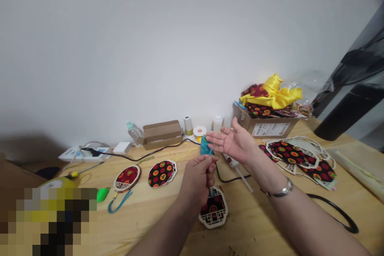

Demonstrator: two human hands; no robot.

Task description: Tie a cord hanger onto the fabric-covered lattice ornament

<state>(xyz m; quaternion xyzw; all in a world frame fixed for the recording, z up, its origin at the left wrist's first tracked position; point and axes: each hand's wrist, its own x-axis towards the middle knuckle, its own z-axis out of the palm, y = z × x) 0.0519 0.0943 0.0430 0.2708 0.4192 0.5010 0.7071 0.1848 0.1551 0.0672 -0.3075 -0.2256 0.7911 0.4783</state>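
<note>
- Head view: the left hand [199,171] is closed in a pinch, thumb against forefinger, on a thin blue cord [211,151] whose short end stands up above the fingertips.
- The right hand [237,145] is spread open, fingers stretched out and palm showing, just beyond the left; whether any cord lies against its fingers cannot be told.
- A blue spool [204,150] stands behind the right fingertips; whether they touch it is unclear.
- Below the left hand, a patterned plaque [216,215] with a pale lattice frame lies on the wooden table [132,230], partly hidden by that hand.
- To the left lie an eight-sided plaque [162,174] and a round plaque [127,177], the latter with a blue loop [118,206].
- To the right, more patterned pieces [292,154] overlap in front of a cardboard box [252,126] topped with yellow cloth [274,96].
</note>
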